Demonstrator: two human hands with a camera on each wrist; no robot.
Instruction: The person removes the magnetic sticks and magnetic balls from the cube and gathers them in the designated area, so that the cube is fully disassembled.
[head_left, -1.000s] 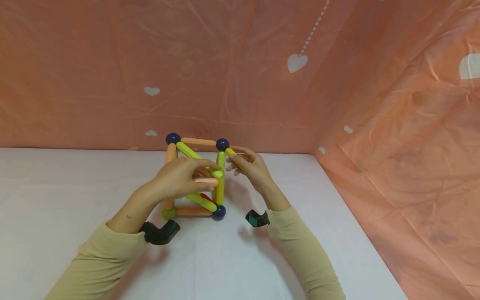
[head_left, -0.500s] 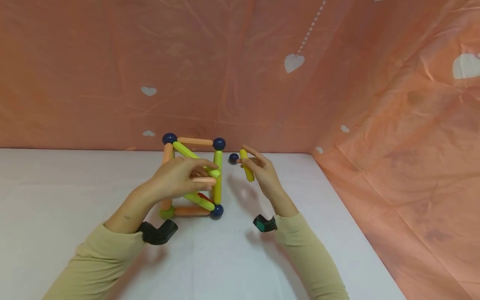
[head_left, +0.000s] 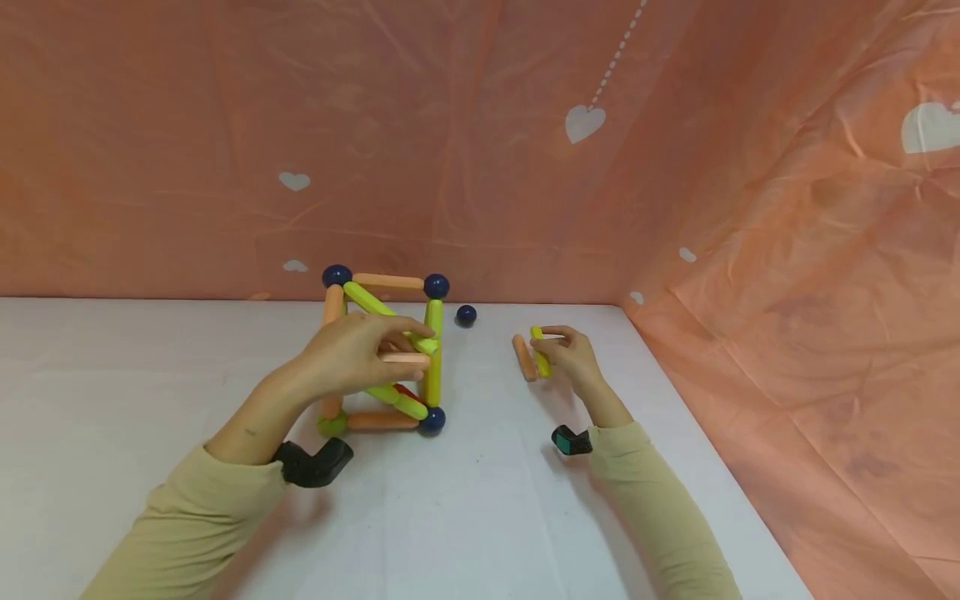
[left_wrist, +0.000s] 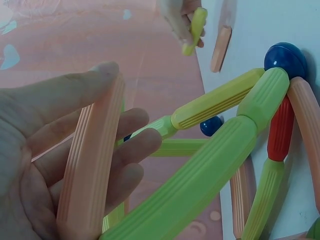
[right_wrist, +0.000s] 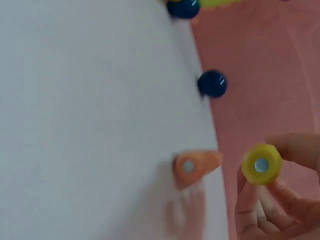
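My left hand [head_left: 348,354] holds a peach magnetic rod [left_wrist: 92,165] between thumb and fingers, in front of a frame built from magnetic rods and balls. A light green rod [head_left: 367,298] slants from the frame's upper left blue ball [head_left: 337,277] down to the left fingers; whether they grip it too is unclear. Off to the right, my right hand [head_left: 576,360] pinches a yellow magnetic rod [head_left: 540,352], its silver end disc facing the right wrist camera. Just left of that rod, an orange rod [head_left: 524,358] lies on the table.
A loose blue ball [head_left: 466,315] sits near the table's back edge, right of the frame. A pink curtain [head_left: 495,150] with white hearts hangs behind and to the right of the white table [head_left: 480,517]. A red rod [left_wrist: 281,127] is low in the frame.
My right hand has carried the yellow rod away from the frame's upper right ball, rightward and down. The loose ball and orange rod now show in the head view. My left hand stays.
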